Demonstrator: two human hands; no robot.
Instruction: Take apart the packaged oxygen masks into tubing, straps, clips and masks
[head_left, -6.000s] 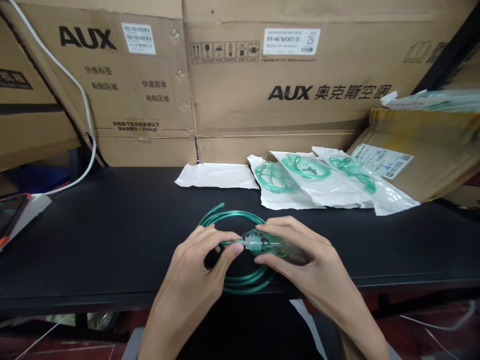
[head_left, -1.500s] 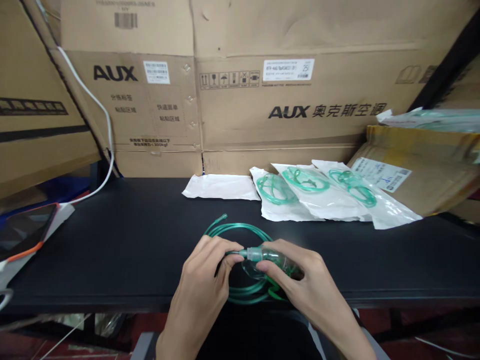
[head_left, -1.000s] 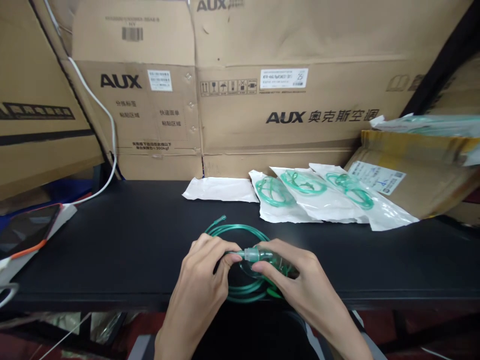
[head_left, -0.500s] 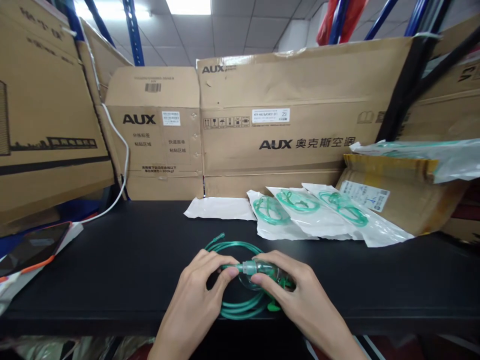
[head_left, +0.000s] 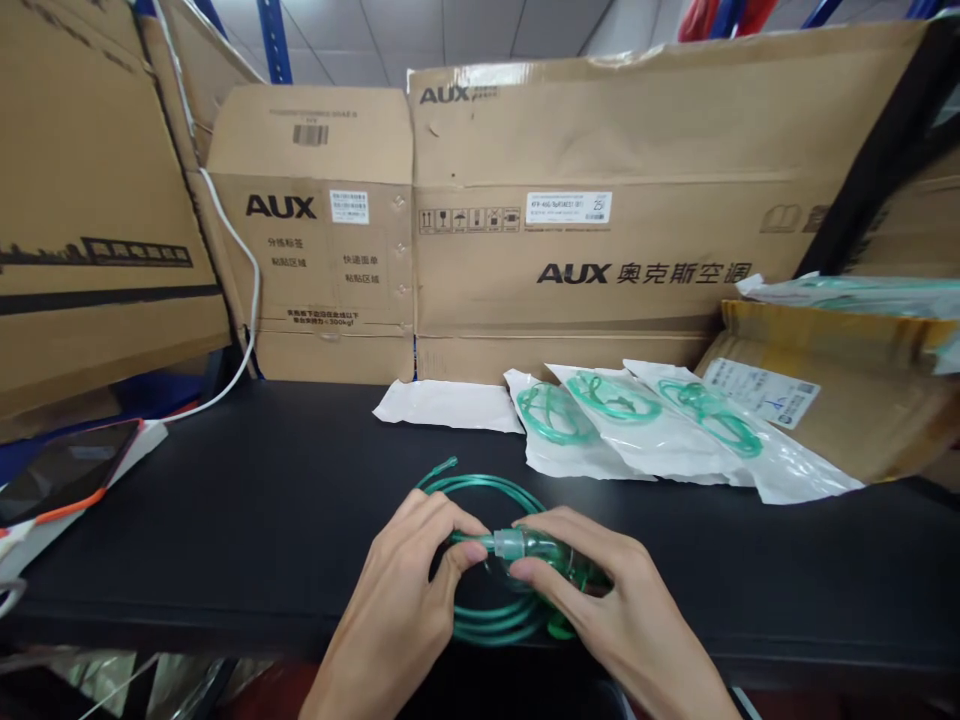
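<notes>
Thumb and fingers of my left hand (head_left: 409, 595) pinch the green tube (head_left: 486, 542) just where it meets a pale, translucent connector (head_left: 509, 543). Around the clear green oxygen mask (head_left: 546, 550), on the connector's other side, the fingers of my right hand (head_left: 619, 590) are closed and hide much of it. A bright green strap piece (head_left: 559, 627) shows below the right fingers. The rest of the tubing (head_left: 499, 630) lies coiled on the black table beneath both hands, its free end fitting (head_left: 444, 467) pointing up to the left.
Several white packets with green tubing (head_left: 559, 425) lie at the back right, beside a plain white packet (head_left: 450, 405). An opened cardboard box (head_left: 862, 400) stands behind them. To the left is a phone (head_left: 71, 470) near a white cable (head_left: 251, 300). Large cartons (head_left: 637, 140) wall the back.
The camera view has tilted down and come a little closer. Both hands keep their grips on the tube and the mask, with hardly any shift between them.
</notes>
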